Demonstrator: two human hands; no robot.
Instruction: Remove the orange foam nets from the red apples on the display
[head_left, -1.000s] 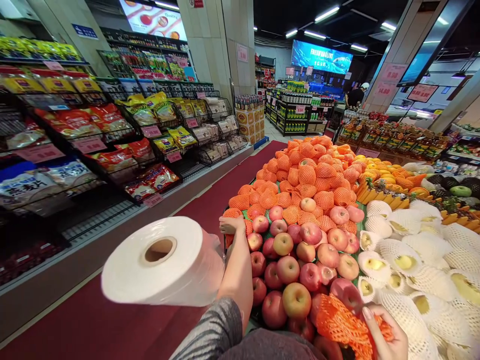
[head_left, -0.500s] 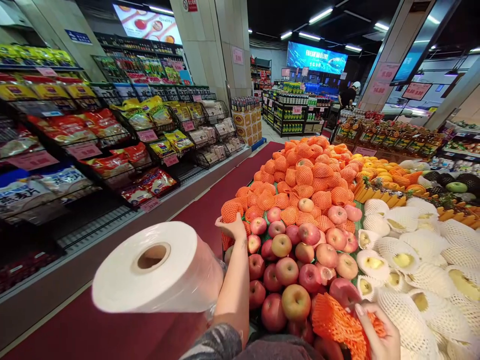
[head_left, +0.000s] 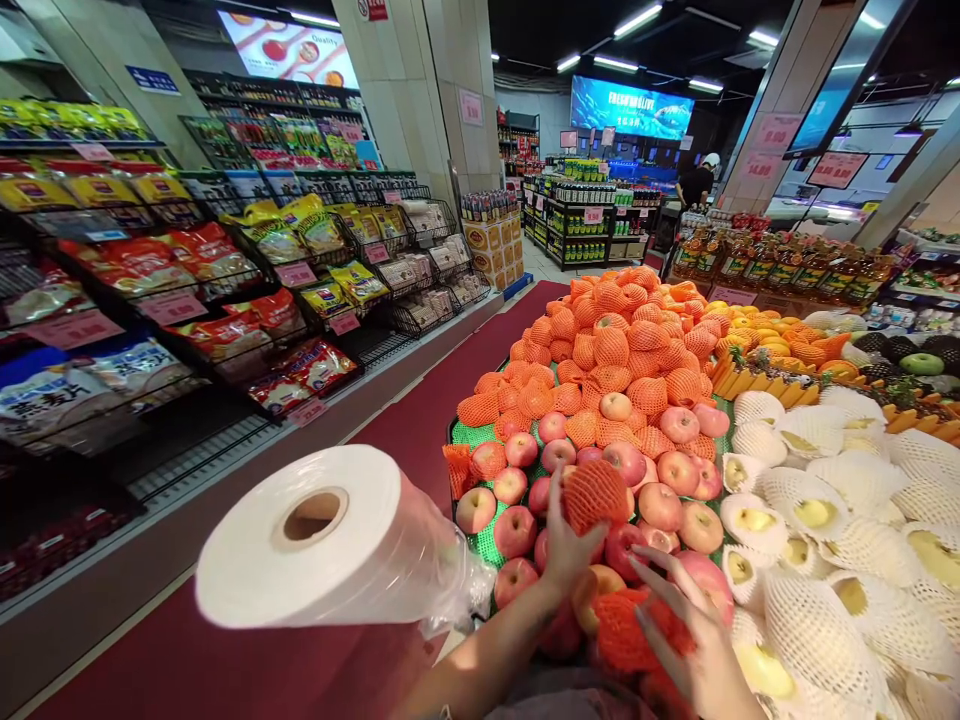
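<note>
My left hand (head_left: 564,550) is closed around an apple in orange foam netting (head_left: 598,497), held over the pile of bare red apples (head_left: 515,531). To its right, my right hand (head_left: 701,625) has its fingers spread, slightly smeared by motion, and seems to hold nothing. Bunched orange foam netting (head_left: 626,630) lies just under and beside those right fingers, on the apples at the near edge. Behind both hands rises a heap of apples in orange nets (head_left: 611,345).
A big roll of clear plastic bags (head_left: 420,545) stands left of my left forearm. Pears in white foam nets (head_left: 855,530) fill the right side. Shelves of bagged goods (head_left: 202,255) line the left, beside a red floor strip (head_left: 390,420). A person (head_left: 696,183) stands far back.
My left hand has taken the netted apple from the heap's left edge and brought it right and nearer. My right hand has let go of the orange netting, its fingers now spread.
</note>
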